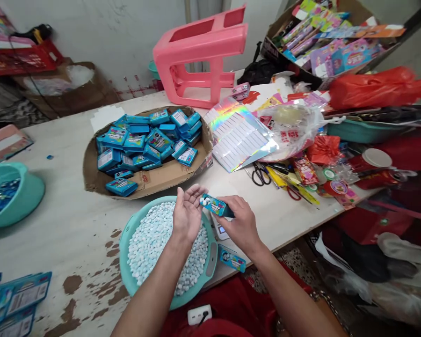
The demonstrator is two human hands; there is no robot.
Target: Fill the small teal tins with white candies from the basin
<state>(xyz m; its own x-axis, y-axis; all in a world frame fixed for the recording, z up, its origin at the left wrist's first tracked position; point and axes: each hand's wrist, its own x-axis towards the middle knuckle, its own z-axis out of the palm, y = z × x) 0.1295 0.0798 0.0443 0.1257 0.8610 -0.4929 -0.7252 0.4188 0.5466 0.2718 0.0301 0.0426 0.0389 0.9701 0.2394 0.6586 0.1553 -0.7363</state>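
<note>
My right hand (241, 223) grips a small blue candy box (215, 206), tilted with one end toward my left hand. White candies show at that end. My left hand (187, 211) is palm up with its fingers loosely cupped beside the box end; I see nothing held in it. Below both hands, a teal basin (125, 255) holds a heap of pale blue and white candies (150, 238). A second blue candy box (232, 259) lies at the table edge right of the basin. A small scale (221, 232) is partly hidden behind my right hand.
Behind the basin is a cardboard tray (150, 184) of blue boxes. A pink stool (210, 61) lies on its side at the back. Shiny sticker sheets (242, 138), scissors (261, 175) and packaging clutter the right. Another teal basin (24, 196) stands left.
</note>
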